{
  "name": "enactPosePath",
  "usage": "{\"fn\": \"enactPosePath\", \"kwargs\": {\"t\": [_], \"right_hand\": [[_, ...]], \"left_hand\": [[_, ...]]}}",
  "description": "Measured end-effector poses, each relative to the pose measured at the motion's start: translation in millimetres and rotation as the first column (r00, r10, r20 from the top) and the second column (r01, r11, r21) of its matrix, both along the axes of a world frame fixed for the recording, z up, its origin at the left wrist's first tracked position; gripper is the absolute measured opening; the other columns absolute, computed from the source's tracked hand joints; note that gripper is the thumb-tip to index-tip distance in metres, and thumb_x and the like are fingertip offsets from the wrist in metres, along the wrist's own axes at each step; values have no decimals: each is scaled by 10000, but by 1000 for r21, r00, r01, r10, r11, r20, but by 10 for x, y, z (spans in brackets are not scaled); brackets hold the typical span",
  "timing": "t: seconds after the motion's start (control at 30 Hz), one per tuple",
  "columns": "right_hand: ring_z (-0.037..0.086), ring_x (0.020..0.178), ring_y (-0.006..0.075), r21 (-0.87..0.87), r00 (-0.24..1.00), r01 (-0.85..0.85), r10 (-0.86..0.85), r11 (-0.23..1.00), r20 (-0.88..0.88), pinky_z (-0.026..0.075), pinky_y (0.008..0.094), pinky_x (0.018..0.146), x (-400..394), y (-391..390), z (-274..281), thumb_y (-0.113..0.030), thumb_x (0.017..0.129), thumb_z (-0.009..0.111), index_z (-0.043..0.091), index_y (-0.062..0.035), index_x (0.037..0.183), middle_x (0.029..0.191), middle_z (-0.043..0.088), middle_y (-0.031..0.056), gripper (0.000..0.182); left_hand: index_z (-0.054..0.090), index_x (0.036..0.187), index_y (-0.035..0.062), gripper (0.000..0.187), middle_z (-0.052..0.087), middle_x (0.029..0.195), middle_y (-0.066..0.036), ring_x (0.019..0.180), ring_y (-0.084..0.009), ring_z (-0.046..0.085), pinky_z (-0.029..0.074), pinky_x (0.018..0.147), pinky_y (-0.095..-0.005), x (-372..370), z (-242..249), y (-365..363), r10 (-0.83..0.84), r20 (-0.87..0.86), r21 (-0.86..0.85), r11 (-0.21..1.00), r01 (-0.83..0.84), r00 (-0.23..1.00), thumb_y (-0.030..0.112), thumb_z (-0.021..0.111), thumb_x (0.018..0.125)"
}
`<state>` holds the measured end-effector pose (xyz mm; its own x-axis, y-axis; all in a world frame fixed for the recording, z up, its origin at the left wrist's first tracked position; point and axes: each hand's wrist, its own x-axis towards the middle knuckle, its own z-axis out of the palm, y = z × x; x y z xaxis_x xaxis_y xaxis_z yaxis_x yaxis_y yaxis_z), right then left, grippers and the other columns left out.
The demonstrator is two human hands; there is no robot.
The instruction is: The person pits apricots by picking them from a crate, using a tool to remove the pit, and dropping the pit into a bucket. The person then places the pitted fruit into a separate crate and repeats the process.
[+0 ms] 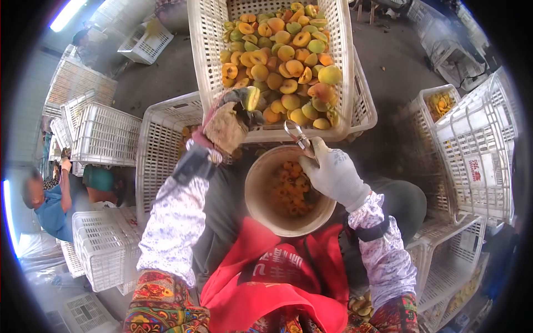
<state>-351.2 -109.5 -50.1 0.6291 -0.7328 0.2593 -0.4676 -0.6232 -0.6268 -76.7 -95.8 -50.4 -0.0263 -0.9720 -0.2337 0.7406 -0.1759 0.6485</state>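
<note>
My left hand (226, 125), in a dark, worn glove with a brownish back, is closed around a peach half (252, 99) over the near left corner of a white crate. The yellow-green cut side shows at the fingertips. In a pale glove, my right hand (337, 175) grips a pitting spoon (296, 134), its metal loop pointing up and left toward the crate. Between my knees stands a whitish bucket (254, 197) with orange pits and flesh scraps (291, 191) inside. The right hand is above its right rim. Many halved peaches (286, 53) fill the crate (342, 72).
Stacked white crates (108, 133) stand at the left, and others (474, 150) at the right. A smaller crate of orange fruit (440, 104) is at the right back. A person in blue (55, 208) sits at the left. My red apron (272, 283) covers my lap.
</note>
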Motion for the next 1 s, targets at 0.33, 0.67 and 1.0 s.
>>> {"fn": "enactPosePath", "kwargs": {"t": [0.33, 0.67, 1.0], "right_hand": [[638, 599, 244, -226, 999, 33, -38, 974, -15, 498, 342, 519, 156, 61, -15, -143, 805, 666, 528, -18, 1106, 661, 629, 81, 354], [639, 608, 267, -182, 996, -3, -13, 983, -85, 501, 361, 532, 281, 74, 30, -157, 812, 641, 531, -25, 1092, 680, 639, 94, 328], [627, 562, 295, -58, 996, 70, -73, 996, -58, 487, 397, 505, 211, 84, 89, -220, 839, 613, 523, -54, 974, 591, 604, 126, 232]], "left_hand": [[435, 1320, 36, 450, 554, 1228, -102, 1046, -248, 583, 498, 892, -416, -634, 33, 307, 72, 715, -118, 993, 19, 696, 320, 454, 971], [392, 1354, 32, 408, 503, 1275, -89, 1158, -180, 508, 455, 971, -325, -639, -202, 347, 55, -10, -250, 967, -56, 998, 122, 464, 962], [490, 1279, 40, 346, 574, 1156, -65, 1029, -182, 564, 484, 897, -312, -746, 243, 298, 107, -81, -109, 987, -116, 991, 126, 492, 944]]}}
